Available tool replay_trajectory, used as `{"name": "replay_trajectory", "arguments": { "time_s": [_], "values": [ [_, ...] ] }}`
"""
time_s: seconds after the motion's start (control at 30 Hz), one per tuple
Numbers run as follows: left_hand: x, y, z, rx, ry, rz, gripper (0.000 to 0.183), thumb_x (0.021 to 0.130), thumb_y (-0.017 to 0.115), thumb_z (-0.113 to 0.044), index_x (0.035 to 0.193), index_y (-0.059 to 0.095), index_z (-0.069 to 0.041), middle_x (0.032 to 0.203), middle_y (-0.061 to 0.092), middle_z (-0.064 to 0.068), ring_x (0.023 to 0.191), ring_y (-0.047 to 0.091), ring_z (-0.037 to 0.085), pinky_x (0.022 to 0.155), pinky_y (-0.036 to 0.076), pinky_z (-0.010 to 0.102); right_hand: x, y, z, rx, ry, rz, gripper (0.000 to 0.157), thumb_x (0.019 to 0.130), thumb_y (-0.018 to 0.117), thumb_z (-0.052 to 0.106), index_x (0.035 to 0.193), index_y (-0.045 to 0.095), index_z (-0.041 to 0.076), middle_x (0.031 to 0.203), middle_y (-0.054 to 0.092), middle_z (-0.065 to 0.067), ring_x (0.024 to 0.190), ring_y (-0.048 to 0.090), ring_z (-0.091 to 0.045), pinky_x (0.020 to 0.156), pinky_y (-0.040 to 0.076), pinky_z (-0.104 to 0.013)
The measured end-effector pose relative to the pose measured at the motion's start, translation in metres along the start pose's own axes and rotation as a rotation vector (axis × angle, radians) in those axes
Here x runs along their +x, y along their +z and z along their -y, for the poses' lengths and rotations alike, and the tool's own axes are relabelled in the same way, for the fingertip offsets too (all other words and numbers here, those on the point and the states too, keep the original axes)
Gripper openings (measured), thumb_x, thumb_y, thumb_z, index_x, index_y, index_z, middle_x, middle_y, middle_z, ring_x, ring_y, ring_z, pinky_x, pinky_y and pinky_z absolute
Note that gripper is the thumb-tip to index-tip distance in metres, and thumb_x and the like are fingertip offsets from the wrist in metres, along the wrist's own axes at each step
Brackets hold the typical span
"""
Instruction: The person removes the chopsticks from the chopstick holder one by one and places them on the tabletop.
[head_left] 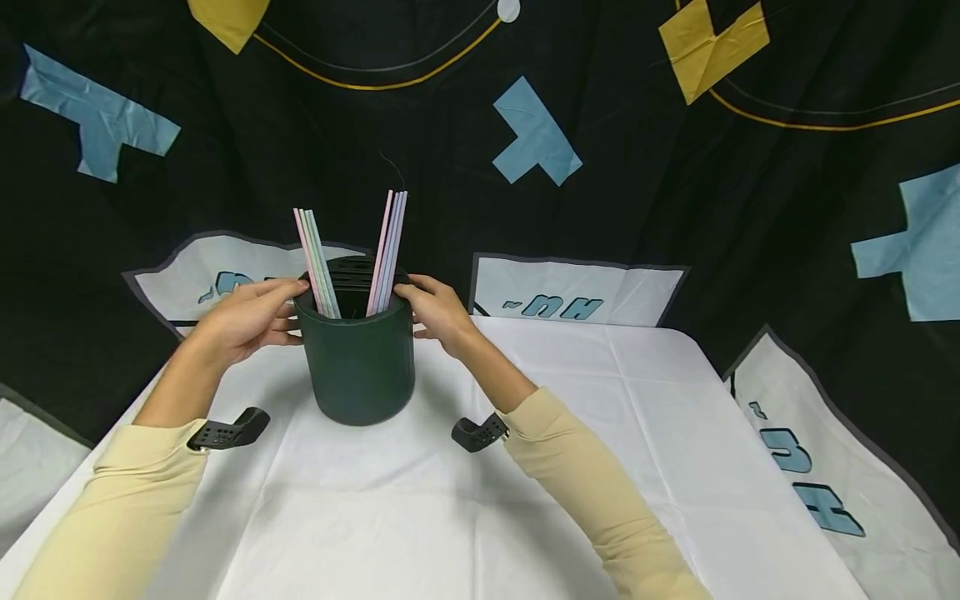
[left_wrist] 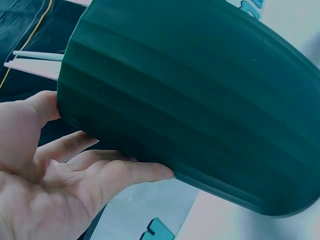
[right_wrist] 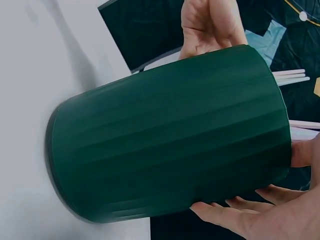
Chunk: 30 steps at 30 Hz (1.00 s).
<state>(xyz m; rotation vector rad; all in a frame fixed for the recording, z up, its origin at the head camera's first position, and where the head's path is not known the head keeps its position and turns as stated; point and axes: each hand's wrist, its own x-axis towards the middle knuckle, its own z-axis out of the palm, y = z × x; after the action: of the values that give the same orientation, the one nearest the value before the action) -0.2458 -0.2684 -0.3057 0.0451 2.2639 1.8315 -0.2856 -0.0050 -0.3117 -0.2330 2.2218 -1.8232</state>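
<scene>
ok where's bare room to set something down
Bare tablecloth: right of the right sleeve, and between it and the left sleeve, nearer than the green bin. Crowded: the bin's rim, with left hand, right hand and straws.

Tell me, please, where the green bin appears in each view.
Head: the green bin stands left of centre.
Left wrist: the green bin fills the middle and right.
Right wrist: the green bin spans the middle, base leftward.
Shared landmark: pastel straws poking from its top.
</scene>
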Motion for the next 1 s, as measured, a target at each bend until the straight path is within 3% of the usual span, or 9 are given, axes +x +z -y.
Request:
{"name": "replay_trajectory", "arguments": {
  "time_s": [0.2,0.4,1.0],
  "values": [
    [0.006,0.02,-0.001,-0.004,0.001,-0.008,0.074,0.107,0.046,-0.043,0.162,0.016,-0.002,0.163,0.029,0.025,0.139,0.043,0.045,0.1,0.049,0.054,-0.008,-0.019,-0.006,0.002,0.01,0.019,0.057,0.103,0.054,0.034,0.155,0.041,0.016,0.148,0.053,-0.014,0.124,0.06,-0.038,0.107,0.05,-0.055],
    [0.012,0.042,-0.007,0.022,0.022,-0.025,0.067,0.108,0.044,-0.04,0.159,0.026,-0.001,0.158,0.037,0.026,0.137,0.048,0.045,0.1,0.051,0.054,-0.014,-0.041,-0.01,-0.006,0.012,0.027,0.059,0.104,0.054,0.035,0.157,0.037,0.016,0.152,0.05,-0.014,0.129,0.058,-0.039,0.108,0.049,-0.056],
    [0.039,0.109,-0.021,-0.013,0.038,-0.031,0.056,0.108,0.046,-0.033,0.154,0.036,-0.004,0.152,0.046,0.023,0.138,0.05,0.042,0.101,0.051,0.056,-0.033,-0.11,-0.022,0.027,0.037,-0.013,0.054,0.104,0.053,0.033,0.154,0.042,0.016,0.149,0.054,-0.011,0.129,0.059,-0.037,0.107,0.052,-0.052]
  ]
}}
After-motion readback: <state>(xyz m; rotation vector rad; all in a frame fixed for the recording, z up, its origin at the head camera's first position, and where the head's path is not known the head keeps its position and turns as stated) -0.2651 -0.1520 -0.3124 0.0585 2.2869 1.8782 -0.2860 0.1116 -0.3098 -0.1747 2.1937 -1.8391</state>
